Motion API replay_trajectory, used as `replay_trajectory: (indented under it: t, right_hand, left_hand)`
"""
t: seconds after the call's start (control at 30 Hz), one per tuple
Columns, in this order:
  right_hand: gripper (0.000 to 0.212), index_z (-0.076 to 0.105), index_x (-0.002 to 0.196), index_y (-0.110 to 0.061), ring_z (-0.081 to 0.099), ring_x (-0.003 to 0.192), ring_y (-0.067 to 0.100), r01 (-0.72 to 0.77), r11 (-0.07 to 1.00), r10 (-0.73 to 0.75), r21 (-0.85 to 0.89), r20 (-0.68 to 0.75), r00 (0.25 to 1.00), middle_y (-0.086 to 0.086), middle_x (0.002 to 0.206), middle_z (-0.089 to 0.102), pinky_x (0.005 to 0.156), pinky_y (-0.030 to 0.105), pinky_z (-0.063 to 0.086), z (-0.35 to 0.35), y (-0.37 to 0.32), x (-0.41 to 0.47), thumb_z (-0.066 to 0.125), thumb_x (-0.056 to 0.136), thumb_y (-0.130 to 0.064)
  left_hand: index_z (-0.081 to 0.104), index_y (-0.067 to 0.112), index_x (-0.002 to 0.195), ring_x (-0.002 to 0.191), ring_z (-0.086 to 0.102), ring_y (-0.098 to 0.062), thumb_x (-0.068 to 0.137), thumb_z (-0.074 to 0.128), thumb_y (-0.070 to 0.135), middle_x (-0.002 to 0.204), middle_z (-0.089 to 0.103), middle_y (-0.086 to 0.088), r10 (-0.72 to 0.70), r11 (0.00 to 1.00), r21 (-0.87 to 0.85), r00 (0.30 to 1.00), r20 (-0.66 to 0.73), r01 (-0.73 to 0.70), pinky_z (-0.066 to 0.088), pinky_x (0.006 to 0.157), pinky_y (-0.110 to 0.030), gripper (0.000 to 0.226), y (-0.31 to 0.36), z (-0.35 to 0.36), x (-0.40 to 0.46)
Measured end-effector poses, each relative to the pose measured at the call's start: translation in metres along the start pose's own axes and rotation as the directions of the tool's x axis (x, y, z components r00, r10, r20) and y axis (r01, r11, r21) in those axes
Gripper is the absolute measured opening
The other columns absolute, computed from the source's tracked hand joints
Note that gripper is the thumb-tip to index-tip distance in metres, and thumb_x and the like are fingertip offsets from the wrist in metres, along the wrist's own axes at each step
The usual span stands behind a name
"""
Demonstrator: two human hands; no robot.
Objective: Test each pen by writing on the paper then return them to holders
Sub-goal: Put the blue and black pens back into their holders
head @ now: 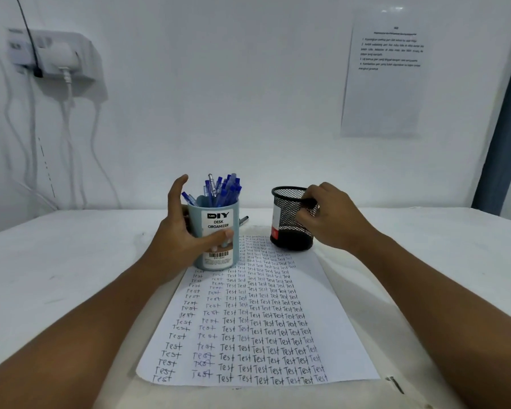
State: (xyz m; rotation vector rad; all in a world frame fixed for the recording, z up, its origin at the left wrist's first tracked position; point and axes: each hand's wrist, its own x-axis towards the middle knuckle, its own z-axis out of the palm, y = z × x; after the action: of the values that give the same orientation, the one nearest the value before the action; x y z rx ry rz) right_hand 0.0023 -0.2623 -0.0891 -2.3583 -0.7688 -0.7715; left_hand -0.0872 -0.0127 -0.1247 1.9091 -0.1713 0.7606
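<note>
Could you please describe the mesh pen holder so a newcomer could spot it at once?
On the white table, look at the far end of the written paper. The black wire-mesh holder stands at its right corner, gripped by the right hand; unlike the blue holder, it shows no pens.

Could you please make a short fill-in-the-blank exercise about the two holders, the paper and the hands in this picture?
1. The blue pens stand in the ____ holder.
2. The mesh holder is gripped by the ____ hand.
3. The word written all over the paper is ____.
4. The left hand holds the light-blue holder, whose label reads DIY DESK ____.

Missing words: light-blue; right; Test; ORGANIZER
</note>
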Motion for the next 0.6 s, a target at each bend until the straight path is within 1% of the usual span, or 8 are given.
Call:
replay_trajectory:
  t: [0.2,0.27,0.37,0.43,0.5,0.6]
  right_hand:
    - [0.019,0.062,0.101,-0.012,0.053,0.085,0.021,0.032,0.999,-0.031,-0.016,0.066,0.997,0.003,0.096,0.053,0.075,0.029,0.039,0.003,-0.001,-0.002,0.060,0.085,-0.023]
    - [0.016,0.062,0.097,-0.013,0.052,0.085,0.020,0.031,1.000,-0.030,-0.004,0.077,0.997,0.003,0.094,0.054,0.074,0.028,0.038,0.002,0.000,-0.002,0.060,0.085,-0.024]
    - [0.010,0.060,0.087,-0.017,0.052,0.082,0.019,0.030,0.999,-0.033,0.039,0.086,0.996,-0.001,0.086,0.053,0.072,0.028,0.036,0.000,-0.001,-0.002,0.060,0.085,-0.027]
    - [0.010,0.058,0.083,-0.020,0.051,0.080,0.017,0.027,0.998,-0.033,0.065,0.088,0.996,-0.003,0.084,0.053,0.071,0.028,0.036,-0.001,-0.001,-0.003,0.061,0.085,-0.029]
    - [0.012,0.058,0.082,-0.020,0.051,0.079,0.017,0.042,0.997,-0.047,0.061,0.081,0.996,-0.004,0.083,0.053,0.071,0.028,0.036,-0.001,-0.001,-0.003,0.061,0.085,-0.030]
    - [0.015,0.059,0.082,-0.018,0.052,0.078,0.018,0.065,0.997,-0.068,0.048,0.069,0.995,-0.005,0.081,0.053,0.071,0.029,0.037,-0.001,0.001,-0.003,0.063,0.085,-0.033]
  left_hand:
    - [0.007,0.042,0.147,0.084,0.065,0.006,0.067,0.084,0.024,0.099,0.063,0.013,-0.002,1.000,0.015,1.000,-0.021,0.003,0.051,0.063,-0.009,0.112,-0.001,-0.002,0.001]
    - [0.006,0.041,0.148,0.084,0.066,0.004,0.066,0.084,0.024,0.099,0.064,0.012,-0.006,1.000,0.014,1.000,-0.029,0.007,0.051,0.064,-0.010,0.114,-0.002,-0.003,0.002]
    - [0.006,0.046,0.145,0.086,0.068,-0.003,0.062,0.086,0.030,0.106,0.064,0.005,-0.030,1.000,-0.004,0.999,-0.024,0.030,0.053,0.072,-0.018,0.117,-0.005,-0.006,0.004]
    - [0.006,0.050,0.144,0.088,0.068,-0.006,0.058,0.087,0.035,0.110,0.063,0.003,-0.051,0.999,-0.008,0.999,-0.014,0.051,0.055,0.077,-0.025,0.119,-0.007,-0.008,0.004]
    - [0.007,0.052,0.142,0.090,0.068,-0.008,0.056,0.087,0.036,0.111,0.062,0.002,-0.060,0.998,-0.012,0.998,-0.004,0.060,0.056,0.081,-0.030,0.119,-0.007,-0.009,0.005]
    - [0.010,0.052,0.141,0.090,0.067,-0.005,0.054,0.087,0.036,0.112,0.061,0.003,-0.067,0.997,-0.022,0.998,-0.003,0.067,0.056,0.079,-0.026,0.117,-0.008,-0.010,0.005]
